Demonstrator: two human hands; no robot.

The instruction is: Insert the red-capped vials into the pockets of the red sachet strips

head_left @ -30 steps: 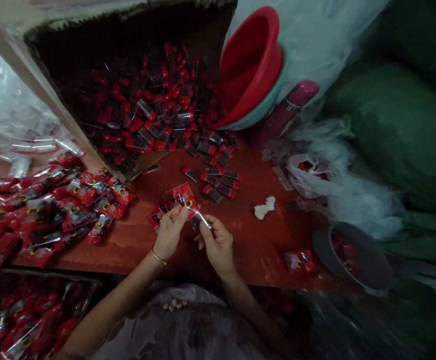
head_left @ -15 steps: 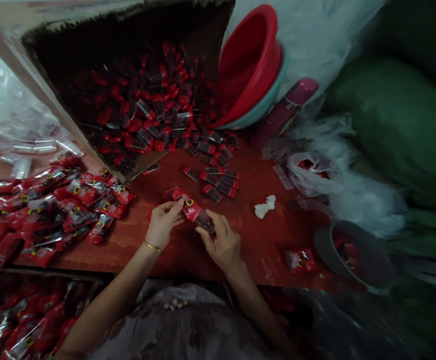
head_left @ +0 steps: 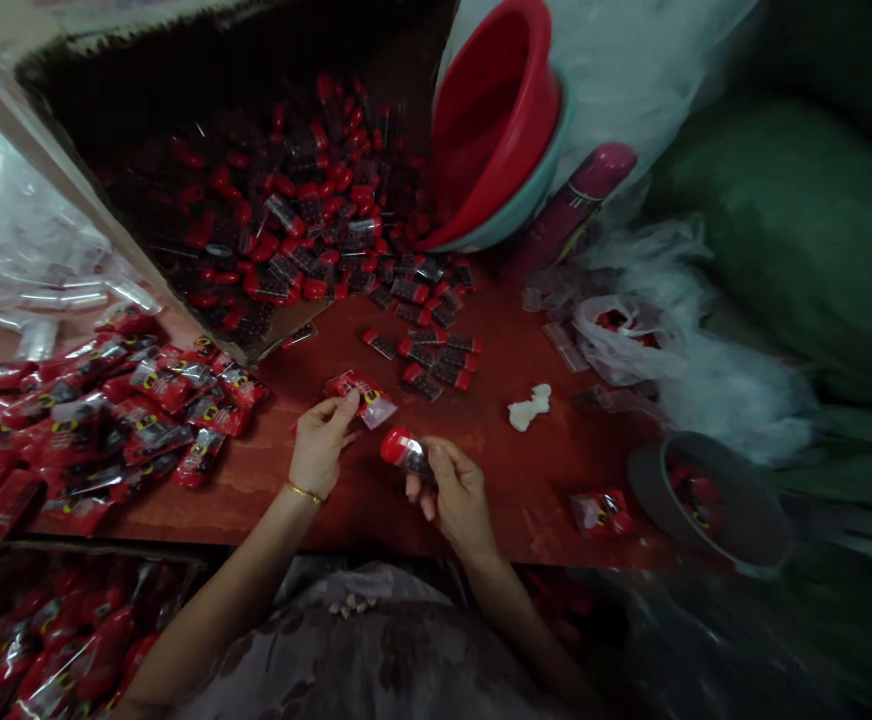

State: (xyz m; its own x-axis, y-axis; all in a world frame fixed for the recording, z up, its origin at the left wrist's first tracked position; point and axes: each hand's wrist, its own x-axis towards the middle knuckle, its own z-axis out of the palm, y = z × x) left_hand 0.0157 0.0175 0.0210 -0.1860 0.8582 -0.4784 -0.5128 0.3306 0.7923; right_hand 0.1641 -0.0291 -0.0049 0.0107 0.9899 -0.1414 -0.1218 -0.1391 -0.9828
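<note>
Change: your two hands have parted since half a second ago; the piece and the wrapper that were together then are now one in each hand.
Right hand: your right hand (head_left: 457, 488) pinches a small red-capped clear plastic piece (head_left: 404, 449) between thumb and fingertips, just above the red wooden tabletop (head_left: 496, 470).
Left hand: your left hand (head_left: 320, 445) is closed on one end of a red printed cellophane sachet (head_left: 361, 394), whose clear mouth points toward 4 o'clock, near the piece but apart from it.
Handling: I judge the piece light, stiff and smooth, so it could slip; hold it by its clear body, cap leading. The sachet looks thin, soft and crinkly; grip it at the edge beside the mouth.
Cardboard box: a brown cardboard box tipped on its side (head_left: 256, 120) at 11 o'clock spills many more red-capped pieces (head_left: 428, 350) onto the table.
Filled pile: a heap of filled red sachets (head_left: 106, 420) lies at 9 o'clock.
Basins: a red plastic basin nested in a teal one (head_left: 492, 125) leans at 1 o'clock; I cannot tell whether anything is inside.
Grey bowl: a round grey bowl (head_left: 706, 495) at 3 o'clock holds a few red sachets.
</note>
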